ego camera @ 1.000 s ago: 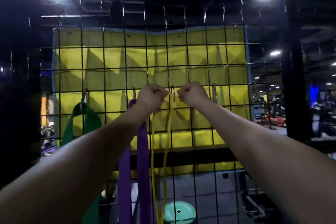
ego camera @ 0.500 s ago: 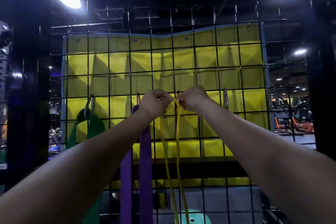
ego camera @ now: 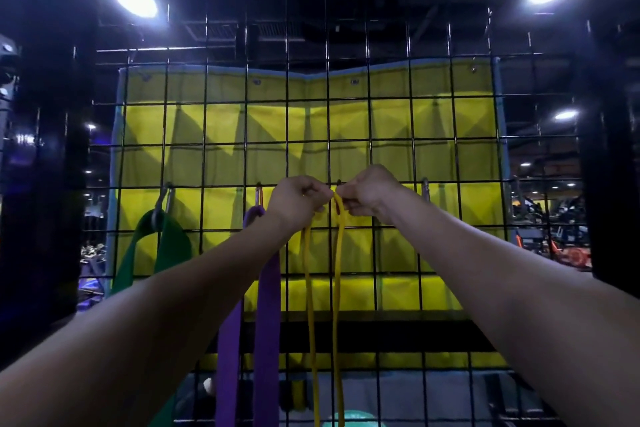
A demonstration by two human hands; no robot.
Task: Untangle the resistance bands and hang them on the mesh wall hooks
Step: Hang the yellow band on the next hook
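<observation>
At the mesh wall (ego camera: 349,121), both hands work the yellow band's top loop at the third hook.

Left of that hook (ego camera: 338,184), the green band (ego camera: 173,246) hangs on its own hook and the purple band (ego camera: 266,291) on the next; the left hand (ego camera: 298,204) has its fingers curled, pinching the top of the yellow band (ego camera: 337,253), and the right hand (ego camera: 372,192) pinches the same loop from the other side, just below the hook; a fourth hook (ego camera: 425,188) further right is bare. Compared with a second ago, the fists are closer together and the yellow strands hang straighter and untwisted, so the untangling looks finished and only seating this loop seems left. Whether the loop already sits over the hook I cannot tell, since the knuckles hide it.
</observation>
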